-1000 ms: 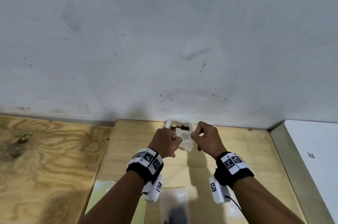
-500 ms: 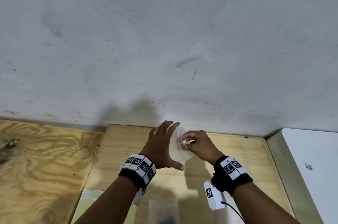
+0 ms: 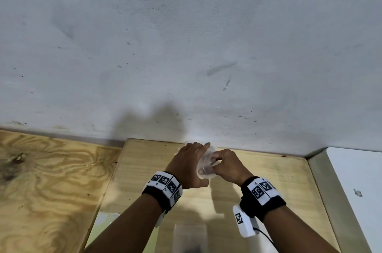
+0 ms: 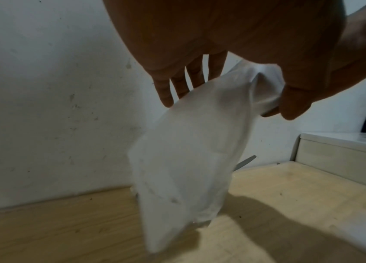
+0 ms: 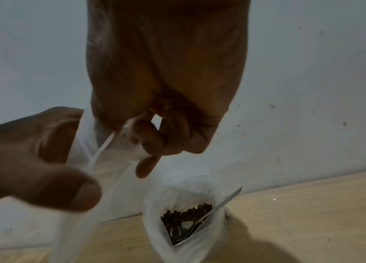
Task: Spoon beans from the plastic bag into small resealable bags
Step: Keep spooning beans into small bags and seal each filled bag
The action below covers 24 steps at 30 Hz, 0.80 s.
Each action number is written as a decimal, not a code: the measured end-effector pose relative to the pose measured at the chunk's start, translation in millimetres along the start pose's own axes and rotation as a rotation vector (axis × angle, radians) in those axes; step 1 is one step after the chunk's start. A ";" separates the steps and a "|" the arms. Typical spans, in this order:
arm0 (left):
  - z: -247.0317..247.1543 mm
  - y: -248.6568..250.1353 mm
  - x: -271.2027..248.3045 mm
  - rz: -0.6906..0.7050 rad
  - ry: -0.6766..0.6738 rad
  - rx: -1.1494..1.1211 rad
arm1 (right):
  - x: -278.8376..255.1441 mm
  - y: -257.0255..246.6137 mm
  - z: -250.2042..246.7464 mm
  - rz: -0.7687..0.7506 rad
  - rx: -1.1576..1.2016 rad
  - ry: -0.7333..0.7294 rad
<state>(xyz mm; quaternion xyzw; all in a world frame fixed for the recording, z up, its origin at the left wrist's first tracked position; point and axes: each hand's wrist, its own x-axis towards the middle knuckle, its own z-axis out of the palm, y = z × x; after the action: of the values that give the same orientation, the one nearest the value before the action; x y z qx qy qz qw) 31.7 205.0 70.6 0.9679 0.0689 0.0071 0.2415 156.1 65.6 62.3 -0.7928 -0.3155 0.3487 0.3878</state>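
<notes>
A small clear resealable bag [image 3: 206,170] hangs in the air between my hands, above the far edge of the light wooden table [image 3: 268,180]. My right hand [image 3: 220,160] pinches the bag's top strip [image 5: 130,135]. My left hand [image 3: 194,162] lies against the bag's side with straight fingers [image 4: 177,85] and its thumb [image 5: 69,188] stretched out. Behind the hands, by the wall, the large plastic bag [image 5: 191,236] stands open with brown beans [image 5: 184,213] and a metal spoon [image 5: 202,222] in it. In the head view the hands hide it.
A white wall [image 3: 186,46] rises right behind the table. Another small clear bag [image 3: 190,236] lies near the front edge beside a pale green sheet [image 3: 103,226]. A plywood top [image 3: 51,180] adjoins on the left, a white cabinet [image 3: 355,180] on the right.
A second ago both hands pinched the small bag's mouth. My left hand has let go and now lies flat against the bag, while the right keeps its pinch.
</notes>
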 end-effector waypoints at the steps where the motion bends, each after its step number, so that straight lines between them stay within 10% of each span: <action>1: -1.0 -0.6 -1.5 -0.008 -0.028 -0.001 | 1.7 1.7 1.7 -0.017 0.024 -0.023; 24: 12.8 -25.6 -7.7 -0.050 0.003 -0.078 | 10.3 1.5 23.6 0.045 0.106 0.031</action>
<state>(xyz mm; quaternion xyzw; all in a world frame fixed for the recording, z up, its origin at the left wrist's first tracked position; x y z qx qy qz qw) 21.3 220.3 47.4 0.9557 0.0931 0.0052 0.2792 143.4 82.0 47.1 -0.7833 -0.2728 0.3610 0.4262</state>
